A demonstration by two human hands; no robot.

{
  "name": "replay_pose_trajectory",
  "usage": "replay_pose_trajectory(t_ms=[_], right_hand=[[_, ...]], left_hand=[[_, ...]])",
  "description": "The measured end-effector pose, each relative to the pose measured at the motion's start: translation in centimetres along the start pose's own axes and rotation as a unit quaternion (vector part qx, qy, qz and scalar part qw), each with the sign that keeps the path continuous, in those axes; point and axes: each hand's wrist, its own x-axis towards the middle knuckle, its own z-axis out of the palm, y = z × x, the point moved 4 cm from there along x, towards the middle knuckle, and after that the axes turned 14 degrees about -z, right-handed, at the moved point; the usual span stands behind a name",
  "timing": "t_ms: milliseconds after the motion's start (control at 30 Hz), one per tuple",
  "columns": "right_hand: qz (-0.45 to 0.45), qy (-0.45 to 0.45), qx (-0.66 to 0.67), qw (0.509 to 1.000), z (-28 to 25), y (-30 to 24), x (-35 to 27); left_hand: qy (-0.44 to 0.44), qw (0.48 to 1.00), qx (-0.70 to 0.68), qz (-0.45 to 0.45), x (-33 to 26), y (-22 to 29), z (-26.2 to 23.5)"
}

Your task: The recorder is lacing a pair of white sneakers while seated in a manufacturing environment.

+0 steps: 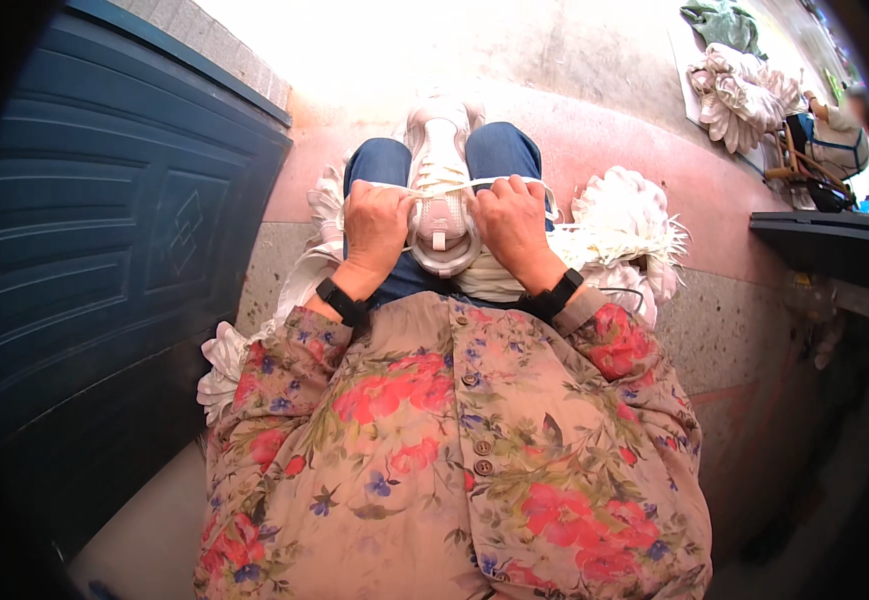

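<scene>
L hand & R hand each closed on lace, taut across shoe btwn knees. Uneven pull may leave it lopsided; slack knees prob. let shoe twist.

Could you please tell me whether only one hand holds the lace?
No, the left hand and right hand both grip the white lace.

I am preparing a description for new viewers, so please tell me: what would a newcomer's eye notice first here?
Probably the bright floral shirt, which fills the lower middle. Just above it, a pale shoe stands out between the knees, with the left hand and right hand gripping its white lace on either side. The dark blue panelled surface dominates the left edge.
</scene>
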Motion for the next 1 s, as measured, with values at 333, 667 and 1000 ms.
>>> replay_pose_trajectory(t_ms=[333, 667, 1000], right_hand=[[0.082, -0.098, 0.068, 0.989, 1.3, 0.5, -0.7], [0.105, 0.055, 0.206, 0.971, 1.1, 0.5, -1.7], [-0.083, -0.117, -0.025, 0.989, 0.7, -0.3, 1.6]], left_hand=[[-0.048, 0.998, -0.027, -0.009, -0.2, -0.1, -0.3], [-0.448, 0.877, -0.143, -0.100, 8.0, 7.1, 5.2], [-0.401, 0.769, -0.395, -0.303, 11.2, 3.9, 1.5]])
